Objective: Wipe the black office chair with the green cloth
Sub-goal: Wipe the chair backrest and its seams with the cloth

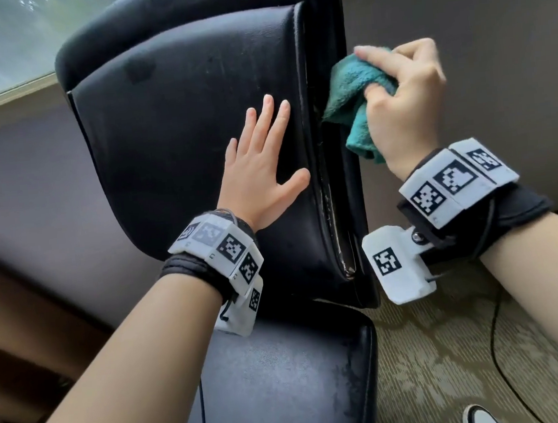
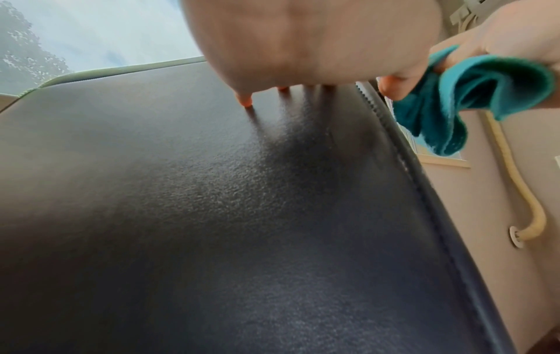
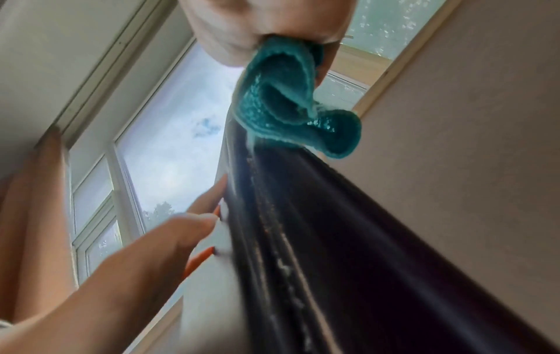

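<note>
Right hand (image 1: 403, 106) has the green cloth (image 1: 349, 104) bunched in curled fingers, thumb on top, loose tail hanging below the palm. Left hand (image 1: 260, 165) is flat, fingers straight and spread, palm pressed on the front face of the black office chair (image 1: 180, 135) backrest, holding nothing. Key relation: the cloth sits at the backrest's right side edge, touching or just beside the seam there; right wrist view shows the cloth (image 3: 291, 105) lying right on that edge, with pale crumbs or flaking along the seam below it. The edge's long axis runs roughly vertical, from the cloth down toward the seat (image 1: 285, 379), angling slightly toward the person. So the right hand is the nearer one to the edge and already on it; the left hand is just inboard on the face, thumb near the seam. My read: next stroke is a pull down along the seam, left hand bracing so the chair doesn't swivel. Risk: the cloth's tail snagging in the gap between pad and shell.
</note>
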A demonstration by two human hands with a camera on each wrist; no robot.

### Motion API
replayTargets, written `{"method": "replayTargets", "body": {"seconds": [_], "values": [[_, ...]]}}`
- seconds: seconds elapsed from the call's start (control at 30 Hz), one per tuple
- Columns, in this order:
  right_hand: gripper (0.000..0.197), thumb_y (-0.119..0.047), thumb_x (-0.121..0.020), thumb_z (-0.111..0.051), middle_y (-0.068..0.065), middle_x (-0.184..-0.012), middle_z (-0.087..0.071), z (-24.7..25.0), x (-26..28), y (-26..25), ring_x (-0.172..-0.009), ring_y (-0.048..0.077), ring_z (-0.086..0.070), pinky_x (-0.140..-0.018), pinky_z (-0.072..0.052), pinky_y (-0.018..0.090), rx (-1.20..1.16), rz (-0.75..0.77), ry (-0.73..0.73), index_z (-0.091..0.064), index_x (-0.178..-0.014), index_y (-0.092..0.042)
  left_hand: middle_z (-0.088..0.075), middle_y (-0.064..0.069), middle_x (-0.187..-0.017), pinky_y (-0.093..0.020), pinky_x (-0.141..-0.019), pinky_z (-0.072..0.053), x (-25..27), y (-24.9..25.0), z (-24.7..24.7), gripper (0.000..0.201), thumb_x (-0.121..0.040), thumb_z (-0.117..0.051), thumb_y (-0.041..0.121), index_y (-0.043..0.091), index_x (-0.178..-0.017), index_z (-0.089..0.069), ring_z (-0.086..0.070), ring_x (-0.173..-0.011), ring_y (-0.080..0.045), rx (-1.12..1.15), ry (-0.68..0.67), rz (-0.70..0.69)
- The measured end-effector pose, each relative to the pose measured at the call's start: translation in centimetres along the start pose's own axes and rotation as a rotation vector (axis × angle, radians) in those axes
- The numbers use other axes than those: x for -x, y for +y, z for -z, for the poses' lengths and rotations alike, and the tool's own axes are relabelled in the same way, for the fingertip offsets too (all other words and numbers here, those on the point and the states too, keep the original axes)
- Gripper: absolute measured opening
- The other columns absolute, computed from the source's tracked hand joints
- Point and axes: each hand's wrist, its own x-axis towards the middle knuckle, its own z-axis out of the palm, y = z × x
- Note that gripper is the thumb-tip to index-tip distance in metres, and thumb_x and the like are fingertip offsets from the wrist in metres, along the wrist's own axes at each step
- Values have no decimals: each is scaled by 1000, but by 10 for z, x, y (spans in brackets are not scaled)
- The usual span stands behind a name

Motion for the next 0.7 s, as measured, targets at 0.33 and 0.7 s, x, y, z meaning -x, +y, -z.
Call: {"method": "replayTargets", "body": {"seconds": [0.33, 0.7], "values": [[42, 1, -77, -47, -10, -91, -34, 25, 21, 25, -88, 4, -42, -86, -24, -4, 72, -105, 42, -68, -110, -13, 4, 8, -159, -46, -115, -2, 0, 3, -4, 82, -79, -43, 45, 31, -151, -6, 7, -146, -17, 48, 7, 6], [34, -28, -87, -55, 8, -113, -48, -11, 45, 17, -104, 13, -41, -98, -32, 15, -20, 27, -124, -65, -116, -12, 3, 8, -159, -46, -115, -4, 0, 2, 0, 82, -80, -46, 46, 31, -150, -6, 6, -146, -17, 51, -7, 0]]}}
